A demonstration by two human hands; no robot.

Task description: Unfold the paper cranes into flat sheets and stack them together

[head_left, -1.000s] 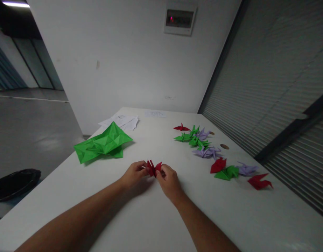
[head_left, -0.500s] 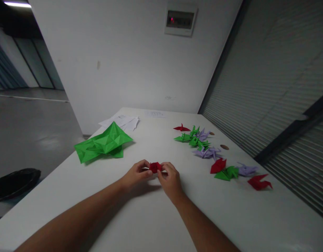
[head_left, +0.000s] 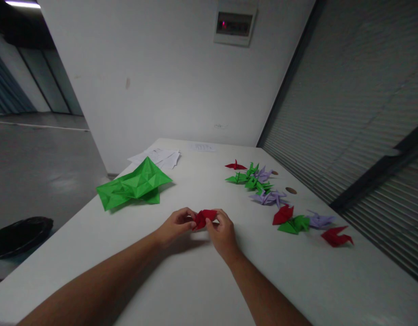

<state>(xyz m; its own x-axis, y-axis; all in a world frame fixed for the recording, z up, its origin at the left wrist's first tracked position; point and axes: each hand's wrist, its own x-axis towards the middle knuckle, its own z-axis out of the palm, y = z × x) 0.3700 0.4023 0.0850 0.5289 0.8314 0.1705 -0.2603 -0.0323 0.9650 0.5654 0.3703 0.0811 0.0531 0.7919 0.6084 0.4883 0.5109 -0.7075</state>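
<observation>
A small red folded paper piece [head_left: 204,218] is being held just above the white counter [head_left: 181,290] near its middle, pinched between both hands. The left hand [head_left: 175,225] is being closed on the piece's 9 o'clock end, its grip grasping the paper between thumb and fingertips. The right hand [head_left: 223,232] is being closed on the 3 o'clock end, its grip likewise grasping the paper. Both forearms are being extended from 6 o'clock. At 10 o'clock of the hands, well apart, a large green folded sheet [head_left: 134,184] is being carried by the counter, with white papers [head_left: 157,157] beyond it at 11 o'clock. From 1 o'clock to 3 o'clock a loose row of finished paper cranes is being displayed: a red crane [head_left: 235,166] farthest, green cranes [head_left: 250,180], purple cranes [head_left: 269,197], then a nearer red crane [head_left: 336,236]. A black bin [head_left: 18,235] is being seen on the floor at 9 o'clock.
</observation>
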